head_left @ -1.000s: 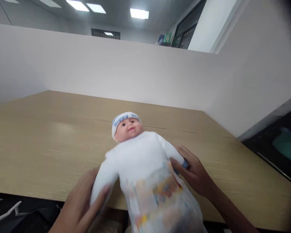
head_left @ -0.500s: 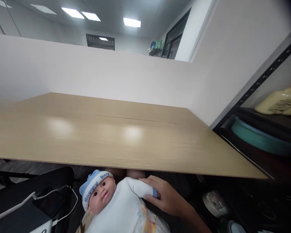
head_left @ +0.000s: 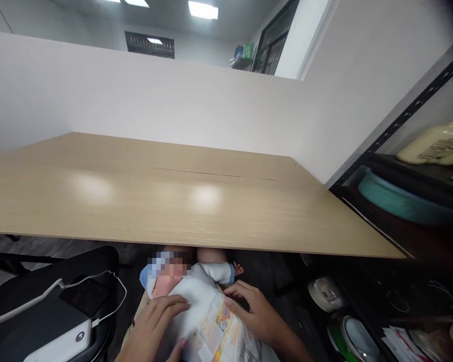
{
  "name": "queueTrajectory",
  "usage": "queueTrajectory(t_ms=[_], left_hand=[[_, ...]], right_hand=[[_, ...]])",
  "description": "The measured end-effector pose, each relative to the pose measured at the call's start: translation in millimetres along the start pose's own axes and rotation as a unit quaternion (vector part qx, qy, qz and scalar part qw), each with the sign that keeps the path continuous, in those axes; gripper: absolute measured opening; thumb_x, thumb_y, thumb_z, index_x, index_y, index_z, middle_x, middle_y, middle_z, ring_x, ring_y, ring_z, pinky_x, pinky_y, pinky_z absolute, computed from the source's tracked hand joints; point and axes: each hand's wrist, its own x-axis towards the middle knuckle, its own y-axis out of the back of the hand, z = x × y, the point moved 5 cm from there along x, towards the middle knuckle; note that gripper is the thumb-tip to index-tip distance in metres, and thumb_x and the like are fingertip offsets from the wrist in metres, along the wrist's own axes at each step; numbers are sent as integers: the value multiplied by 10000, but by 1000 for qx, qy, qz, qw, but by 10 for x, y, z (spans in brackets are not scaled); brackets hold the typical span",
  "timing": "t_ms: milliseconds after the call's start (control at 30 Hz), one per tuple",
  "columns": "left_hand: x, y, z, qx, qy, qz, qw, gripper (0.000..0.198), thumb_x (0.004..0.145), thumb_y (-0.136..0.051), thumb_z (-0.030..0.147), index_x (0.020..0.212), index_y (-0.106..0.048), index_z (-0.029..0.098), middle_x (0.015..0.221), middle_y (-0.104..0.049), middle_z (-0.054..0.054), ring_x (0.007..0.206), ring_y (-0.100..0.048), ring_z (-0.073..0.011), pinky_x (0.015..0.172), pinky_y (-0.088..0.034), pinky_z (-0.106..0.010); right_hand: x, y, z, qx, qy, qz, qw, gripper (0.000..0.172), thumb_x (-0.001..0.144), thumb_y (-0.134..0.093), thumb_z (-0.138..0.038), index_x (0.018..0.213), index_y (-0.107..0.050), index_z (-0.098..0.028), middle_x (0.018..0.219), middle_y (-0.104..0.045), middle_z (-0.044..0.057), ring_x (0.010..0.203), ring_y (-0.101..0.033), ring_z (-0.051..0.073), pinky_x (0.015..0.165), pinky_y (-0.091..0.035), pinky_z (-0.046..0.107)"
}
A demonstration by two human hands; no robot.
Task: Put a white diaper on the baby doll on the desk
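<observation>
A baby doll (head_left: 196,296) in a white suit, a blue-and-white cap and a printed diaper lies below the near edge of the wooden table (head_left: 166,201), on my lap. My left hand (head_left: 154,327) rests flat on the doll's chest with its fingers stretched out. My right hand (head_left: 254,314) lies on the doll's side next to the diaper, fingers bent against the cloth. One doll arm with a blue cuff sticks out to the right under the table edge.
At the lower left a black chair (head_left: 41,301) carries a white device with a white cable (head_left: 60,286). A dark metal shelf (head_left: 407,201) at the right holds a teal bowl (head_left: 400,201), yellowish bottles and, lower down, dishes. White partition walls stand behind the table.
The doll was lifted off the table and brought down below its edge onto my lap. My left hand has come back into view and settled on the doll's chest; my right hand moved to its side.
</observation>
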Motion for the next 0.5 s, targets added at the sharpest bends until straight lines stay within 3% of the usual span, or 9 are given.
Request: queueTrajectory(t_ms=[67, 167, 400, 500], left_hand=[[249, -213, 123, -27, -56, -74, 995, 386, 1091, -682, 378, 1472, -646, 331, 1460, -724, -49, 1341, -664, -261, 1179, -553, -423], [496, -444, 233, -45, -89, -149, 984, 335, 1078, -701, 367, 1407, -676, 310, 1429, -726, -51, 1316, -645, -276, 1162, -518, -437], [574, -538, 205, -69, -65, -148, 984, 121, 1113, -666, 379, 1141, -739, 287, 1312, -735, -34, 1240, -630, -263, 1114, -431, -456], [459, -456, 217, -71, -85, -154, 982, 166, 1139, -624, 403, 1131, -741, 285, 1241, -771, -36, 1192, -663, -254, 1100, -449, -458]], right_hand=[[16, -26, 54, -8, -2, 19, 1000, 331, 1035, -665, -485, 994, -859, -220, 1033, -818, 96, 975, -773, 302, 863, -577, 379], [74, -21, 190, -34, 5, 39, 999, 308, 1014, -682, -432, 853, -814, -205, 903, -804, 64, 882, -745, 250, 814, -525, 343], [247, 129, 741, -51, -44, 147, 987, 315, 974, -657, -463, 836, -743, -193, 833, -788, 79, 779, -720, 243, 758, -523, 356], [182, 175, 609, -75, -31, 180, 980, 280, 998, -637, -442, 936, -751, -194, 959, -794, 111, 908, -727, 268, 859, -552, 396]])
